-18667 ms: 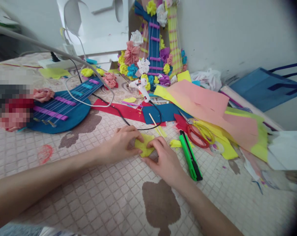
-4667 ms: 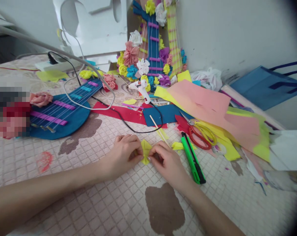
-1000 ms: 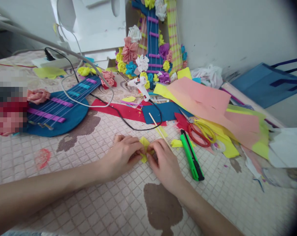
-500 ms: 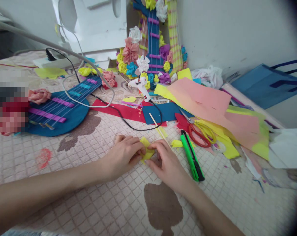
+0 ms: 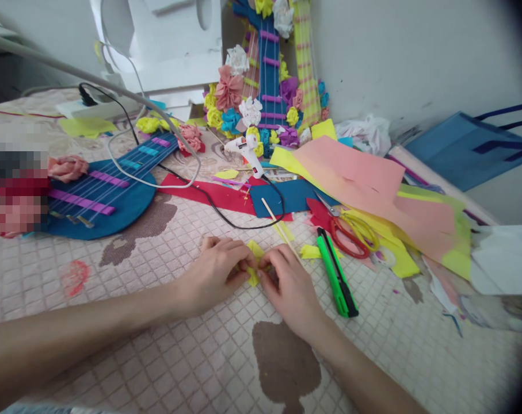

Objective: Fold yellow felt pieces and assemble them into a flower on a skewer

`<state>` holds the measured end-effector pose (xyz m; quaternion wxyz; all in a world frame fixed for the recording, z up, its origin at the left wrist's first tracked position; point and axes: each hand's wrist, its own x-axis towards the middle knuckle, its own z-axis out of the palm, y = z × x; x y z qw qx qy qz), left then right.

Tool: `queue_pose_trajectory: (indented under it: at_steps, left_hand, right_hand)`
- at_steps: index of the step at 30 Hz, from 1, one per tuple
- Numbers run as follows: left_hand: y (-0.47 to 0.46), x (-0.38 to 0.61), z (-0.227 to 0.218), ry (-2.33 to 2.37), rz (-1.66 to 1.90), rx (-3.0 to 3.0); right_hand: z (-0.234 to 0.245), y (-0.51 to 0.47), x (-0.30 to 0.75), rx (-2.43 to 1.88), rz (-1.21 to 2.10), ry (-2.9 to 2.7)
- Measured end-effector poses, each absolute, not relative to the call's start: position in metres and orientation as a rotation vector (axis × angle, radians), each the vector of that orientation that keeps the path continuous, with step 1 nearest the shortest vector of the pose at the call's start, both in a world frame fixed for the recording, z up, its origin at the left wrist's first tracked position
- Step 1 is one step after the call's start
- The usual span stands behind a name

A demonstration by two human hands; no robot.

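My left hand (image 5: pixel 217 273) and my right hand (image 5: pixel 289 287) meet at the middle of the patterned mat, fingers pinched together on a small folded piece of yellow paper (image 5: pixel 254 248). Most of the paper is hidden between the fingertips; only a yellow corner sticks up and a sliver shows below. A thin wooden stick (image 5: pixel 280 224) lies just beyond my right hand. A green utility knife (image 5: pixel 336 276) lies to the right of that hand.
Red and yellow scissors (image 5: pixel 351 230) rest on pink and yellow paper sheets (image 5: pixel 355 178). A white glue gun (image 5: pixel 246 152) with a black cord lies behind, near a blue paper guitar (image 5: pixel 101 192). A flower-decorated guitar (image 5: pixel 265 86) leans on the wall. A blue bag (image 5: pixel 468 149) sits far right.
Over the earlier frames the yellow paper has been folded smaller. In the last second my fingers shifted slightly and closed tighter over it; both hands stay in place.
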<state>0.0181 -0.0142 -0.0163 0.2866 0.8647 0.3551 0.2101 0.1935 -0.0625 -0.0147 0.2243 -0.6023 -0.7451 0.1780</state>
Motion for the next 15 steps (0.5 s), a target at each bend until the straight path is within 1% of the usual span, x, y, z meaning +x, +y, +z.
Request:
queue_pose_trajectory:
  at_steps: [5,15]
  left_hand:
    - [-0.0116,0.0186,-0.0153,0.945,0.516,2.342]
    - [-0.0122,0.0177,-0.0124,0.932,0.457,2.387]
  right_hand:
    - [-0.0163,-0.0631,0.1942,-1.645,0.483,-2.062]
    - [-0.0084,-0.0638,0.1987,-1.568,0.611,-2.102]
